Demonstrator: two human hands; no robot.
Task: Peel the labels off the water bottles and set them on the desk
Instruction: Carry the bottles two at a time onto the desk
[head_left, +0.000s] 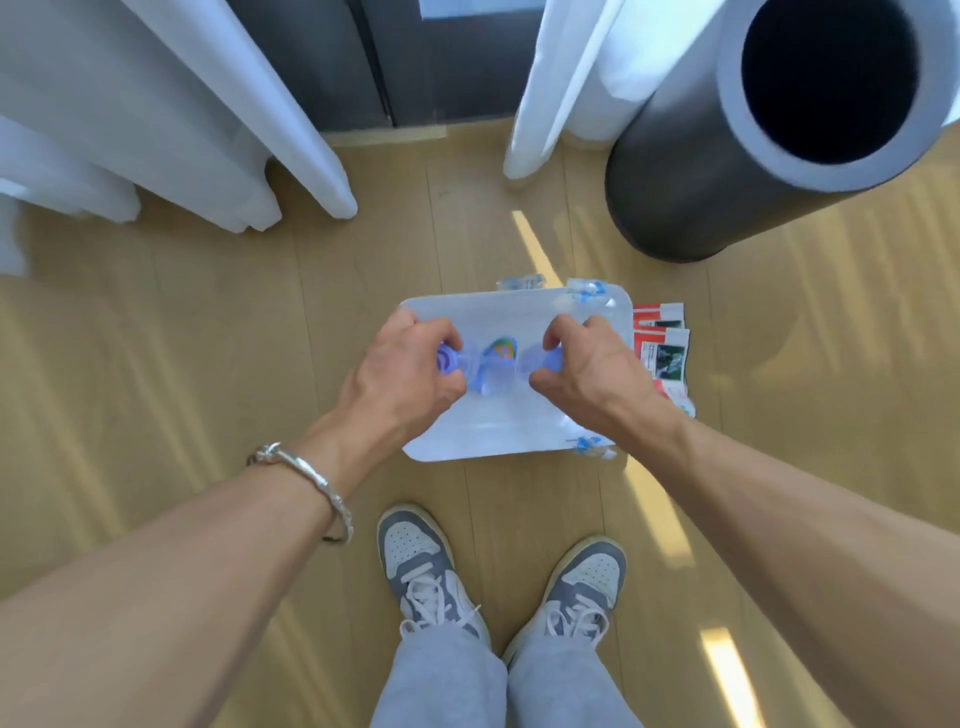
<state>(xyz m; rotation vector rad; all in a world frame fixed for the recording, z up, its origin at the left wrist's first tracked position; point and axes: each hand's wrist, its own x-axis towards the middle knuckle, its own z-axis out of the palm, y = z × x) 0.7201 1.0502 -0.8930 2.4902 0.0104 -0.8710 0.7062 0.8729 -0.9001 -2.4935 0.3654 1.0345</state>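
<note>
I hold a clear water bottle (496, 371) sideways above a white rounded board (467, 312). My left hand (400, 374) grips the end with the blue cap. My right hand (592, 369) is closed around the other end. A small colourful label (501, 351) shows on the bottle between my hands. Red-and-white peeled labels (662, 343) lie just right of the board. Other clear bottles with blue markings lie at the board's far right corner (587, 293) and near right corner (592, 447).
The floor is light wood. A tall black cylinder (727, 156) stands at the back right. White curtains hang at the left (182, 104) and behind the board (571, 78). My grey-and-white shoes (421, 561) are just in front of the board.
</note>
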